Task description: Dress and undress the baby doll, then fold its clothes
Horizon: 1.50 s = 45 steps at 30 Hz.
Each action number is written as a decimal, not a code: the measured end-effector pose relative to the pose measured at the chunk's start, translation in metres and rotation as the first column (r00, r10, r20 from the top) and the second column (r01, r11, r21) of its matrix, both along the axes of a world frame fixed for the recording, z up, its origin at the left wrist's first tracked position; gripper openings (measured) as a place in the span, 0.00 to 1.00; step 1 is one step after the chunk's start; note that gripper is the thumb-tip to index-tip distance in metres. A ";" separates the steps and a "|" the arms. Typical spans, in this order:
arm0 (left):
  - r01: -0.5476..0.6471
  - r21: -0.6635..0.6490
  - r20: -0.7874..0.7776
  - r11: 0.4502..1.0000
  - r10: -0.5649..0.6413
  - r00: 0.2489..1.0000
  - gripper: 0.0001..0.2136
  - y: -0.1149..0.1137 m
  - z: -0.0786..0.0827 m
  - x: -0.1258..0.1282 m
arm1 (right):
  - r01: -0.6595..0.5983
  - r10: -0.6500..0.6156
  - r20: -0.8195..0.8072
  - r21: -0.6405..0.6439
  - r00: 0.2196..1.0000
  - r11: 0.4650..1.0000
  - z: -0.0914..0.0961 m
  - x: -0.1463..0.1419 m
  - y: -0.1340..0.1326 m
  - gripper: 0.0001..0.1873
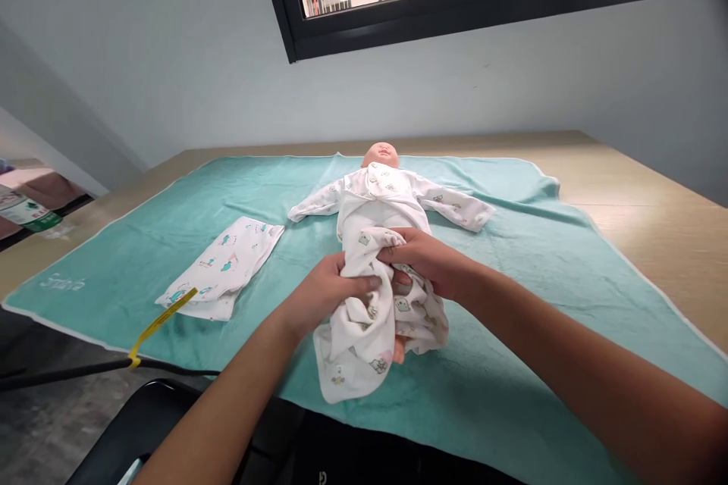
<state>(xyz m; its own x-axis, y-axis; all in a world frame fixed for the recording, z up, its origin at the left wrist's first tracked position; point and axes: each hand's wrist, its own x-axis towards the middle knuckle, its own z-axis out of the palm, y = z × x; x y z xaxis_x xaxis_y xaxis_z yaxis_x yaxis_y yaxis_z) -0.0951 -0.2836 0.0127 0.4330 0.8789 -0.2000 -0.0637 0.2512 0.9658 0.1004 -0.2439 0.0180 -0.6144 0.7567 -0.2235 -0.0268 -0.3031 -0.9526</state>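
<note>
A baby doll (380,154) lies on its back on a teal towel (512,258), head toward the wall, in a white printed top with its sleeves spread out. Both hands grip the white printed trousers (364,333) bunched around the doll's legs. My left hand (327,292) pinches the cloth on the left side. My right hand (424,258) clutches the waistband area near the doll's belly. A doll foot (399,348) shows below the bunched fabric.
A folded white garment with teal prints (224,265) lies on the towel to the left. The towel covers a wooden table (654,220) standing against a grey wall under a black-framed window. A yellow tag (159,324) and a black chair edge (148,417) are near me.
</note>
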 end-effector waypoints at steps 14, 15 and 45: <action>-0.238 -0.053 0.271 0.970 0.243 0.931 0.18 0.007 0.005 0.025 | -0.111 0.093 -0.167 -0.105 0.982 0.988 -0.005 0.004 0.004 0.16; -0.261 -0.048 0.250 0.964 0.265 0.932 0.17 0.008 0.005 0.026 | -0.110 0.086 -0.185 -0.121 0.979 0.987 -0.005 0.004 0.003 0.16; 0.033 0.093 0.152 0.995 -0.046 0.987 0.29 0.017 -0.011 -0.003 | -0.196 0.204 -0.064 0.120 0.977 0.973 -0.012 0.008 0.003 0.20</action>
